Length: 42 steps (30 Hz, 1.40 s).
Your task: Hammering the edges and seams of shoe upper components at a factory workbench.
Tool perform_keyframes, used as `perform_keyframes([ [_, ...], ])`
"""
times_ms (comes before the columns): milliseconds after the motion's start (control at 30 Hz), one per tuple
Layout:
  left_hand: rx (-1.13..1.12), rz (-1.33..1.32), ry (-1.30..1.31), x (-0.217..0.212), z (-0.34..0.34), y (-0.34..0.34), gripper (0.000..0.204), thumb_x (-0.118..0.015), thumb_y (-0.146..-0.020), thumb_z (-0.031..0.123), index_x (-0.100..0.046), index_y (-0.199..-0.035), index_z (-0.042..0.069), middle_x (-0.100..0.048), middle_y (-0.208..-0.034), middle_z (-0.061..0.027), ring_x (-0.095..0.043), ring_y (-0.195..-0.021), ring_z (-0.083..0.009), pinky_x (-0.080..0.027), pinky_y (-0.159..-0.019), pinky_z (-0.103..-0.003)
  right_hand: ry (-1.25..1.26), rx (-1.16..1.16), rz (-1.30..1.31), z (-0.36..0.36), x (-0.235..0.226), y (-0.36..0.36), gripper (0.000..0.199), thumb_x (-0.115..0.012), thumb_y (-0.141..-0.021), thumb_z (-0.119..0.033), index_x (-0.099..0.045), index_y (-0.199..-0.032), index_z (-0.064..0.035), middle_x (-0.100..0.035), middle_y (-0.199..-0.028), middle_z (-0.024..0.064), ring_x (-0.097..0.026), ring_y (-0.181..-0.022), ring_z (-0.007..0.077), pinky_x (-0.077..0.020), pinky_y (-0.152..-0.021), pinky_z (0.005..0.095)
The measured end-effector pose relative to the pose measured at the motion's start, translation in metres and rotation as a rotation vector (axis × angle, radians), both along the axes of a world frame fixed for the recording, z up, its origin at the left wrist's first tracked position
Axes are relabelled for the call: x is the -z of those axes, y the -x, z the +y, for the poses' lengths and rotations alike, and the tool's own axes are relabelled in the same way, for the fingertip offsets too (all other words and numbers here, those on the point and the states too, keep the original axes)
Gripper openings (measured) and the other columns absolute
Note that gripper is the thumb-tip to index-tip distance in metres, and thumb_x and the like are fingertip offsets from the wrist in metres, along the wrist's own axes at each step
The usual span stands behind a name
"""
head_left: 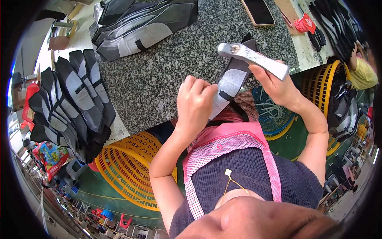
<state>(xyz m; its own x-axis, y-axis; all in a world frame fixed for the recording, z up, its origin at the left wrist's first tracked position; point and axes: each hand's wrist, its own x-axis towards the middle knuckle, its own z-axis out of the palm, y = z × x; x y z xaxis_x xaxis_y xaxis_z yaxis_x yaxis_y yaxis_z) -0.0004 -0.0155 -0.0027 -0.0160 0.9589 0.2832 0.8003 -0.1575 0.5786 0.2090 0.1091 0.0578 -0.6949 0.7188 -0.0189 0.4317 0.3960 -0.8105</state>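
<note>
A dark piece of sheet material with a light grey patch (232, 79) and a short black strip lies at the front edge of the speckled stone table (159, 83). It looks like a shoe-upper part, though its kind is not certain. My left hand (194, 101) is closed, fingertips pinched at the left edge of this piece. Above its far end, my right hand (276, 83) grips a hammer with a worn silvery metal head (258, 60). Most of the hammer's handle is hidden by my fingers.
Similar dark pieces (81, 89) are fanned at the left; another stack (147, 36) lies at the far side. A phone (258, 12) and a red container (305, 24) sit at far right. Yellow baskets (127, 171) stand below the table, and a blue basket (274, 113) holds pale scraps.
</note>
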Motion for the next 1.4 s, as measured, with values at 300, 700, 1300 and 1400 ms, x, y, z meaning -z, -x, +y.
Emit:
perform_keyframes([
  [300, 0.017, 0.179, -0.074, 0.004, -0.007, -0.003, 0.02, -0.07, -0.073, 0.003, -0.071, -0.092, 0.009, -0.062, -0.084, -0.0021, -0.059, -0.085, -0.0232, -0.048, -0.072, -0.038, 0.015, -0.203, -0.128, 0.006, -0.009, 0.004, 0.016, -0.059, -0.098, -0.016, -0.055, -0.097, -0.0011, -0.061, -0.067, 0.0201, -0.063, -0.067, 0.0435, -0.0468, -0.058, 0.0476],
  [700, -0.188, -0.164, 0.032, 0.003, -0.021, -0.009, 0.009, -0.08, -0.078, 0.005, -0.074, -0.085, 0.003, -0.067, -0.084, -0.0082, -0.063, -0.08, -0.0264, -0.052, -0.07, -0.038, -0.075, -0.278, -0.198, 0.004, 0.004, 0.007, 0.018, -0.063, -0.094, -0.016, -0.053, -0.095, -0.0011, -0.063, -0.074, 0.0216, -0.065, -0.075, 0.0444, -0.0508, -0.064, 0.0523],
  [1300, -0.094, -0.214, 0.127, 0.005, 0.028, -0.001, 0.009, -0.077, -0.083, 0.009, -0.072, -0.088, 0.003, -0.067, -0.084, -0.0083, -0.063, -0.08, -0.0273, -0.05, -0.072, -0.039, 0.023, -0.076, -0.159, 0.01, 0.027, -0.005, 0.031, -0.058, -0.102, -0.03, -0.062, -0.106, 0.0002, -0.063, -0.072, 0.0242, -0.065, -0.07, 0.0442, -0.0488, -0.059, 0.0484],
  [1400, -0.064, -0.069, -0.04, 0.01, 0.022, -0.007, 0.01, -0.077, -0.081, 0.008, -0.072, -0.088, 0.004, -0.067, -0.085, -0.0062, -0.062, -0.082, -0.0246, -0.048, -0.073, -0.038, 0.041, -0.047, -0.138, 0.018, 0.019, -0.003, 0.031, -0.059, -0.102, -0.03, -0.065, -0.107, 0.0002, -0.063, -0.071, 0.0235, -0.065, -0.067, 0.0431, -0.0486, -0.058, 0.0458],
])
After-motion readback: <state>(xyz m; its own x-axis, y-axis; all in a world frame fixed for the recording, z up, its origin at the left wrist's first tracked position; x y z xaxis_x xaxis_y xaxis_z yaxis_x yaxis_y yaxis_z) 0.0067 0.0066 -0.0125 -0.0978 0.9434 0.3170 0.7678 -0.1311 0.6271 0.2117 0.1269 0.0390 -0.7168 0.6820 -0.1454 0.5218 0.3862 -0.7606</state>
